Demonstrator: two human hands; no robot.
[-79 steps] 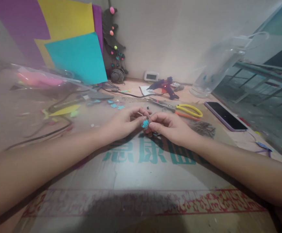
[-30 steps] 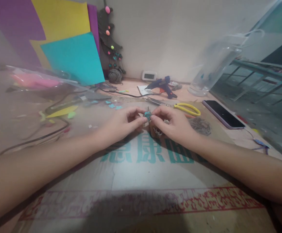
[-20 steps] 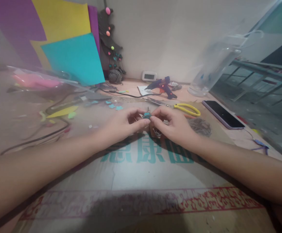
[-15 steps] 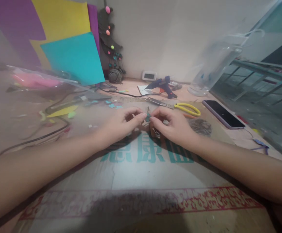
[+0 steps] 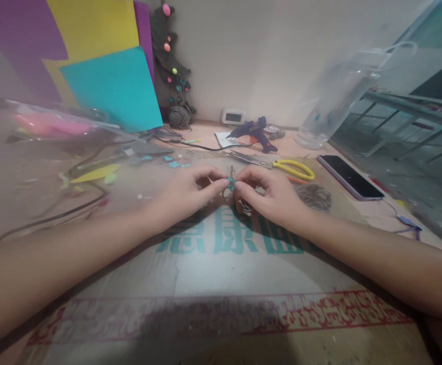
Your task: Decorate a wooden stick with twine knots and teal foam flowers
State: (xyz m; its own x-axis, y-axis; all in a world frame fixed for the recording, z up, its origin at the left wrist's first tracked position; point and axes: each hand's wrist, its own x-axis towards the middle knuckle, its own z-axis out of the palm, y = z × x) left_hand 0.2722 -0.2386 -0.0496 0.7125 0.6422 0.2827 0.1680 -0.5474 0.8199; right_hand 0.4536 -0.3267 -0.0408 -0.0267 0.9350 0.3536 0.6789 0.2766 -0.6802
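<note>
Turquoise piece (image 5: 231, 184) lies directly between the person's 2 hands, over the printed board (image 5: 213, 276), with neither hand clearly nearer: the left hand (image 5: 197, 190) meets its left edge, the right hand (image 5: 271, 192) its right edge. Thumb and fingertips of each hand appear to pinch it, though the exact grip is too small to make out. It looks compact, and its long axis cannot be told; 1 thin dark strand (image 5: 232, 171) shows just beyond it, pointing away from the person. The scissors (image 5: 269, 165) lie beyond the right hand, and a yarn bundle (image 5: 314, 197) sits beside that wrist.
</note>
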